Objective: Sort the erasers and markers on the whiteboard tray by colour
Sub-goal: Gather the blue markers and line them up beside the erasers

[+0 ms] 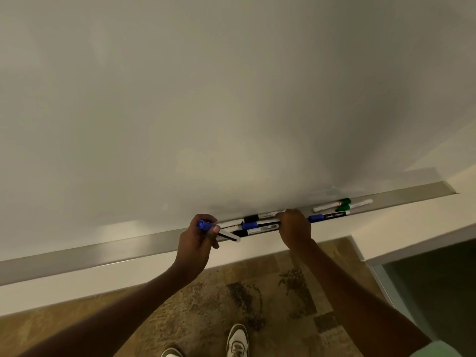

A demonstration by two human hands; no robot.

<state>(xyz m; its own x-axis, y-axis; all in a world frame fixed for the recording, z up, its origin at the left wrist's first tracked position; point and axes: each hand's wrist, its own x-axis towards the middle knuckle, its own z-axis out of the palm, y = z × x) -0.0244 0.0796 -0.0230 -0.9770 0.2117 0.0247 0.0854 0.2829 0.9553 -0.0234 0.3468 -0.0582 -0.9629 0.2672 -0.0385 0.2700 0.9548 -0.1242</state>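
Note:
A grey whiteboard tray (108,249) runs from lower left to upper right under the white board. My left hand (198,240) is closed around a blue-capped marker (206,225) just in front of the tray. My right hand (295,228) rests on the tray with its fingers over the ends of a cluster of markers: a black-capped one (253,218), a blue-capped one (251,225) and a black-bodied one (244,232). To the right lie another blue-capped marker (327,216) and two green-capped markers (342,204). No eraser shows.
Below the tray is a patterned brown carpet (257,292), with my two shoes (237,341) at the bottom edge. A dark glass panel with a metal frame (425,279) stands at the lower right. The tray's left stretch holds nothing.

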